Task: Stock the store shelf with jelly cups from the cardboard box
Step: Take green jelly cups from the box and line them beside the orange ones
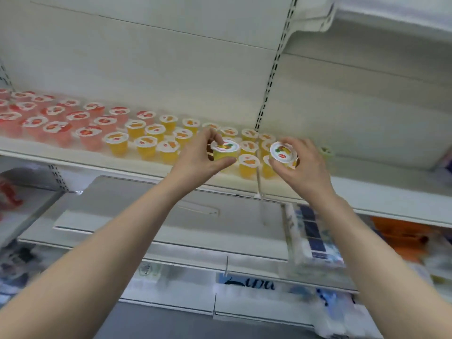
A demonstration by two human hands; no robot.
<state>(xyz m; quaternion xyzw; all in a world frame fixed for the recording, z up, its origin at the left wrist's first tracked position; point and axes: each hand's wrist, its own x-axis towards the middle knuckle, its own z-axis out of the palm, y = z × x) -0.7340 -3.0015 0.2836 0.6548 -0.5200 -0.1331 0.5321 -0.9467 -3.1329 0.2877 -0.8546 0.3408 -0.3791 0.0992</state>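
My left hand (pixel 195 157) grips a yellow jelly cup (pixel 225 151) with a white fruit-printed lid, held upright just above the front of the white shelf (pixel 73 161). My right hand (pixel 304 165) holds a second yellow jelly cup (pixel 283 152), tilted so its lid faces me. Both cups hover by the rows of yellow cups (pixel 146 143) standing mid-shelf. Rows of red jelly cups (pixel 53 118) fill the shelf's left part. The cardboard box is out of view.
To the right of the yellow cups the shelf surface (pixel 367 167) is bare. A slotted upright (pixel 269 77) runs up the back panel. Lower shelves hold blurred packaged goods (pixel 313 241), and an upper shelf (pixel 391 18) overhangs at top right.
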